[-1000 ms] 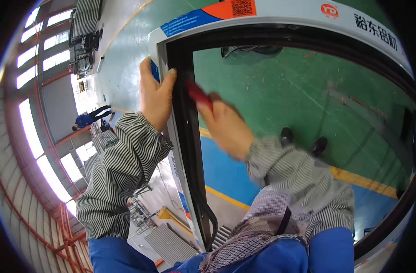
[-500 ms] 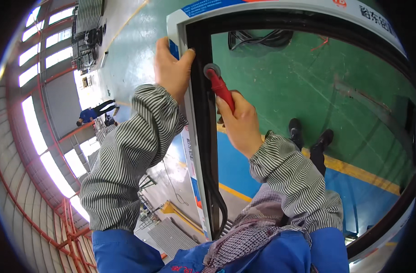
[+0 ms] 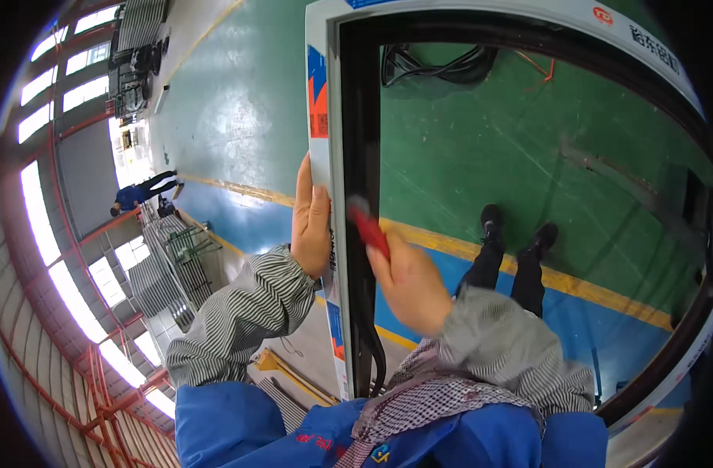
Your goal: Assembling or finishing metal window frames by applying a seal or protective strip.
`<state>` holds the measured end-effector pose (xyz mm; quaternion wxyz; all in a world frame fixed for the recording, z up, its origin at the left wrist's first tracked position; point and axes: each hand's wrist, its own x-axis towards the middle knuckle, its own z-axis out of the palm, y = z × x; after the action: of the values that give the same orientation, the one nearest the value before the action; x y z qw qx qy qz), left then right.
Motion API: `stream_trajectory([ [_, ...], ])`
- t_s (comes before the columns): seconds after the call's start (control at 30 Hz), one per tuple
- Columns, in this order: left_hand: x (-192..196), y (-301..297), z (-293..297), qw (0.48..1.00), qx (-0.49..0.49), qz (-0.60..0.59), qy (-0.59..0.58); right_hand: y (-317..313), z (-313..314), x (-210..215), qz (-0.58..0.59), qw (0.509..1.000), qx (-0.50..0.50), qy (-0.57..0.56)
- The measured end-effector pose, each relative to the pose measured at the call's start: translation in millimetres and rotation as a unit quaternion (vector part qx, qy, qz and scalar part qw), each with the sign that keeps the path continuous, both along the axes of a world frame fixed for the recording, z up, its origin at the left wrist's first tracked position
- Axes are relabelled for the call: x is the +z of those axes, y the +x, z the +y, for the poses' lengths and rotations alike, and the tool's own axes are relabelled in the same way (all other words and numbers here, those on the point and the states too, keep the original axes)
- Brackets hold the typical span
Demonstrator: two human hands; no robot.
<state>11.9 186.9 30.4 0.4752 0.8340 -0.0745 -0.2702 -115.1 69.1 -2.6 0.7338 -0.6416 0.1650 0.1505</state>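
Observation:
A large window frame (image 3: 335, 144) with a grey edge, dark inner channel and printed protective film stands in front of me. My left hand (image 3: 312, 226) grips its left bar from the outer side, thumb toward the front edge and fingers pointing upward. My right hand (image 3: 409, 277) is closed round the red handle of a hand roller (image 3: 370, 232). The roller's small grey wheel lies over the dark channel, smeared by motion, so I cannot tell whether it touches. Below it, a loose black rubber strip (image 3: 372, 343) hangs along the bar's lower part.
Black coiled strips (image 3: 442, 66) lie on the green floor beyond the frame. Through the opening appear dark shoes (image 3: 491, 222) and a yellow floor line (image 3: 583, 287). Off to the left are a person in blue (image 3: 130, 196) and racks of metal profiles (image 3: 165, 273).
Both hands have moved down along the left bar, the roller with the right one. My left hand has shifted from near the upper corner to mid-bar.

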Motion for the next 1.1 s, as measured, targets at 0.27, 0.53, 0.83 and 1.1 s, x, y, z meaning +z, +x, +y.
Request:
stream_trajectory([
  [0.27,15.5,1.9,-20.5,0.992,-0.076,-0.081,0.063,13.3,-9.1,-17.3,-0.045,0.98,-0.174,0.086],
  [0.53,5.8,59.6,-64.0,0.966,-0.142,-0.171,0.132,21.9,-26.3,-32.6,-0.01,0.98,-0.155,0.128],
  [0.83,5.0,54.6,-60.9,0.971,-0.078,-0.174,0.147,-36.3,18.7,-41.7,-0.003,0.992,0.027,0.122],
  [1.1,2.2,52.0,-71.1,0.953,-0.12,-0.223,0.167,52.2,-32.3,-54.4,-0.09,0.988,-0.107,0.06],
])
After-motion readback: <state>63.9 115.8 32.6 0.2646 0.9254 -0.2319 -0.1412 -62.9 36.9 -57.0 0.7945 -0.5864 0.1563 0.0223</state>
